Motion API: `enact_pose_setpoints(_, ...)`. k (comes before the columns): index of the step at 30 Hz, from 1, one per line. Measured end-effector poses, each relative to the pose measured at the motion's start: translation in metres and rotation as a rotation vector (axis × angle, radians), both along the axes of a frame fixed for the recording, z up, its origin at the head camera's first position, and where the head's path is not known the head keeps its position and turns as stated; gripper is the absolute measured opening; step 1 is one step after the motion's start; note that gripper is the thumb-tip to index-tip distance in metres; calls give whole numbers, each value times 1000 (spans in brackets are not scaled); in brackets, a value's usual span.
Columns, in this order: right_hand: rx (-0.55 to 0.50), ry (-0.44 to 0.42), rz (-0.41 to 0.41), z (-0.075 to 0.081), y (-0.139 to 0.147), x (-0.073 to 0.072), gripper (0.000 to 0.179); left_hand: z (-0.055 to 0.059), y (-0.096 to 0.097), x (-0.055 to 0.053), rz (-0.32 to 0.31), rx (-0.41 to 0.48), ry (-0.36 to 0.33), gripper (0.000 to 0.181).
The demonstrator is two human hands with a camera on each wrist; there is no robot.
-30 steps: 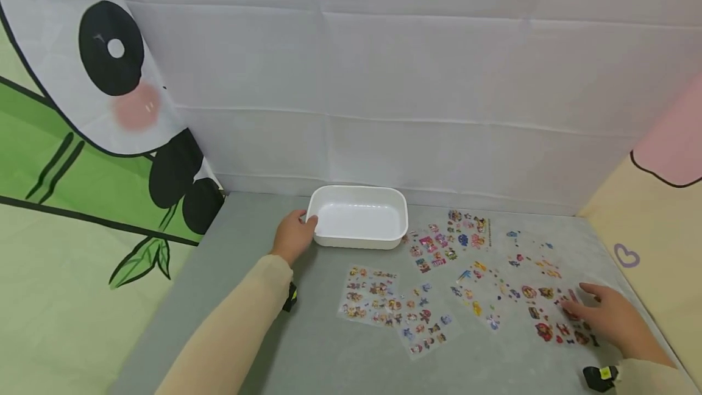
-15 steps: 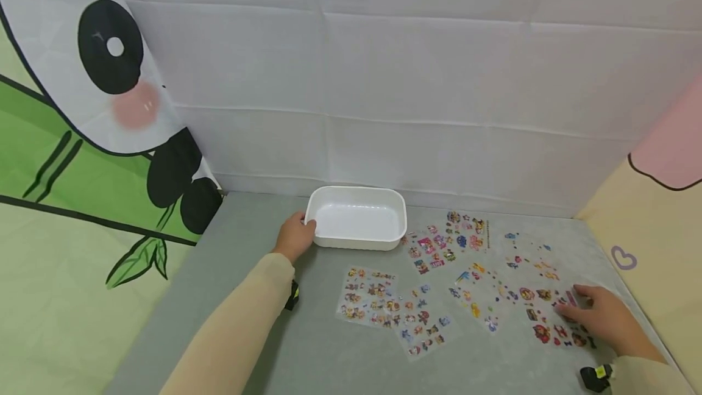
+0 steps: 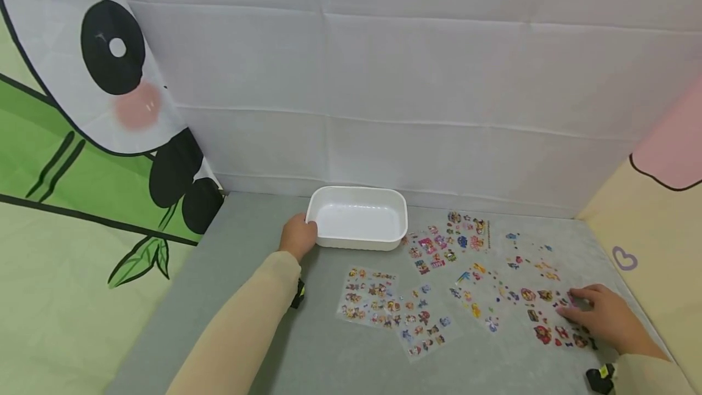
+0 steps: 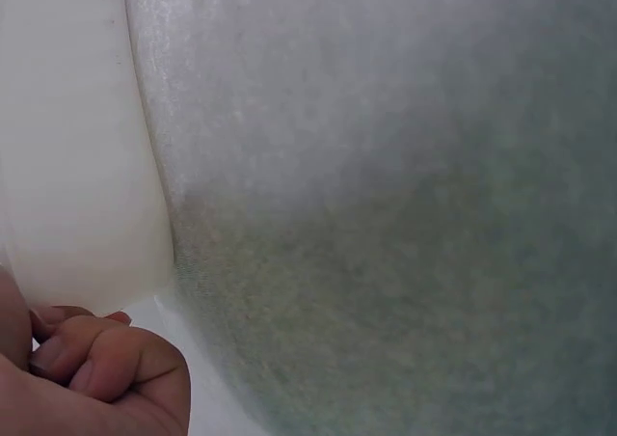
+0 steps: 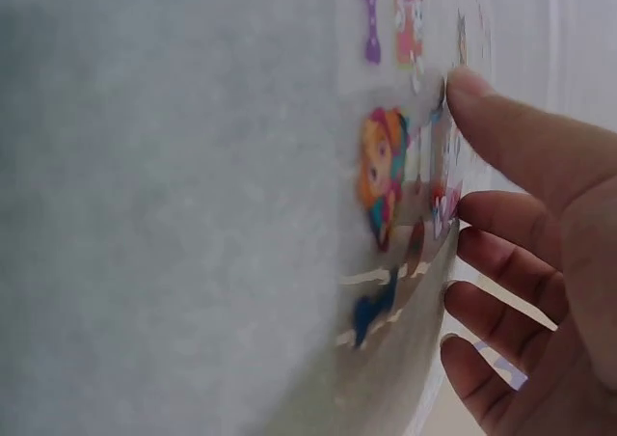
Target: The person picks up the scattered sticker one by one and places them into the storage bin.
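In the head view, my left hand (image 3: 298,236) grips the near left corner of a white rectangular plastic tray (image 3: 359,244). The left wrist view has the curled fingers (image 4: 135,364) right at the tray's corner, with the thumb mostly out of frame. At the far right, my right hand (image 3: 606,319) rests its fingertips at a clear sticker sheet (image 3: 544,334) printed with colourful cartoon figures. Seen from the right wrist, the thumb and spread, slightly bent fingers (image 5: 501,325) touch the sheet, which lies flat on the table.
More clear sticker sheets lie about the grey table (image 3: 329,364): two overlapping sheets (image 3: 378,291) near the middle, others (image 3: 439,242) right of the tray. A white cloth backdrop (image 3: 406,78) stands behind; printed cartoon cloths (image 3: 137,200) hang at the sides.
My left hand has turned slightly at the tray's corner, its wrist shifting a little right. The right hand has slid slightly left over the sticker sheet. The tray stays in place.
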State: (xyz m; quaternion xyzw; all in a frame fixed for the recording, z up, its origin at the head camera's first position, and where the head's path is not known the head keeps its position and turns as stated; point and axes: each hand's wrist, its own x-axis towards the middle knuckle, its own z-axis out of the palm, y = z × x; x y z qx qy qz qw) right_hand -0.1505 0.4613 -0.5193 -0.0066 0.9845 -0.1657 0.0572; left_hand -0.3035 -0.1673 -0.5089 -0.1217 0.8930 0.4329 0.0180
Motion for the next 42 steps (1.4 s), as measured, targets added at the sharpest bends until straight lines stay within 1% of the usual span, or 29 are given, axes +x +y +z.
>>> enact_pose_setpoints(5,3,15,7,0,2,-4,71,0,1,3,8,11,-10,44)
enact_pose_setpoints(9,-5,-20,-5,1,2,-8,73,1,1,4,17,22,-17,43)
enact_pose_setpoints(14,-3,-72,-48,6,0,-9,76,0,3,4,8,22,-15,44)
enact_pose_setpoints(23,-17,-77,-69,7,1,-12,67,3,5,4,21,28,-33,45)
enact_pose_setpoints(31,-2,-8,-44,8,-1,-8,54,5,6,4,20,22,-34,45)
enact_pose_setpoints(37,13,33,-24,7,-3,-6,50,7,6,4,24,14,-20,43)
enact_pose_setpoints(42,15,59,-11,6,-3,-5,46,8,6,4,22,13,-26,44)
